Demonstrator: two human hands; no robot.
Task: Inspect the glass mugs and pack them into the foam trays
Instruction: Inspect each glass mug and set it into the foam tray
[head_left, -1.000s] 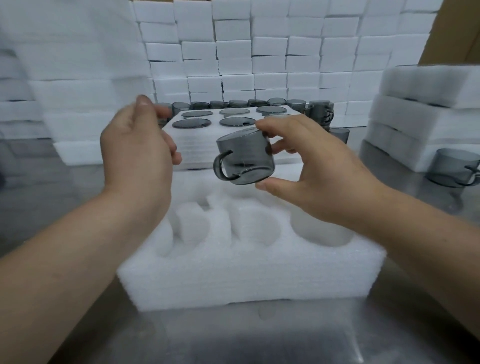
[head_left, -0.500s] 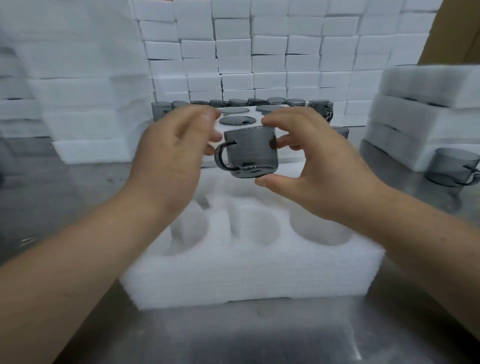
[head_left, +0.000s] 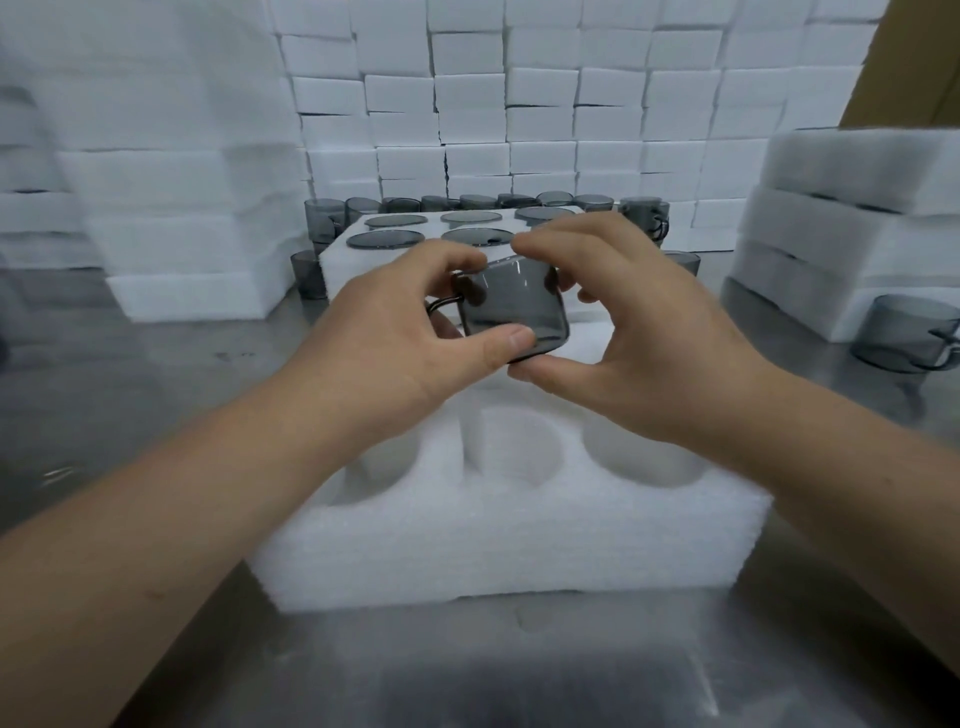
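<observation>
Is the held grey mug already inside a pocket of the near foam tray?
No, the left hand and right hand hold the grey mug above the foam tray.

The mug (head_left: 511, 312) was smoky grey glass, smooth and glossy, with a bright glint on its side. The tray (head_left: 493, 545) was white foam, matt, its side finely ribbed in layers. The table (head_left: 156, 364) was brushed metal with a dull, streaky sheen. The blocks (head_left: 540, 124) looked like the same matt white foam.

Smoky grey mug (head_left: 511, 306), white foam tray (head_left: 498, 535)
</observation>
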